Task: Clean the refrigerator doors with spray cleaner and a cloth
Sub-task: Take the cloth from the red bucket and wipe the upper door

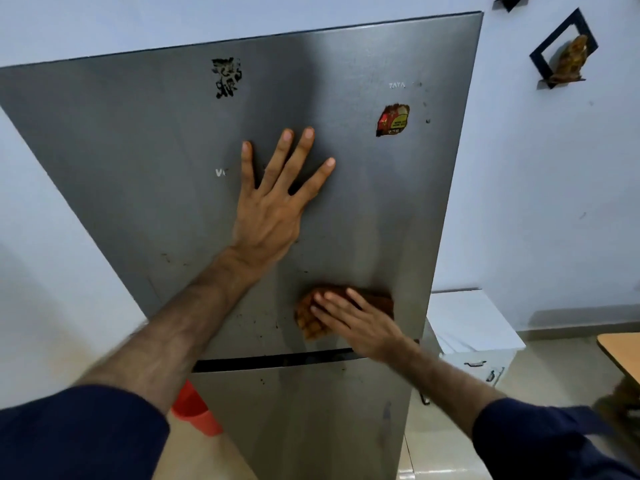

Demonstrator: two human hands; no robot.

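Note:
A tall grey steel refrigerator fills the view, with an upper door (138,161) and a lower door (304,410) split by a dark gap. My left hand (273,199) lies flat on the upper door, fingers spread, holding nothing. My right hand (360,323) presses a brown-orange checked cloth (308,320) against the bottom right of the upper door, just above the gap. Dark specks and smudges dot the steel around the cloth. No spray bottle is in view.
A torn red-yellow sticker (393,119) and black sticker remains (227,77) mark the upper door. A red bucket (194,410) stands at the fridge's lower left. A white cabinet (474,327) sits to the right, a wooden table corner (623,348) beyond it. Black wall shelf (564,46) hangs upper right.

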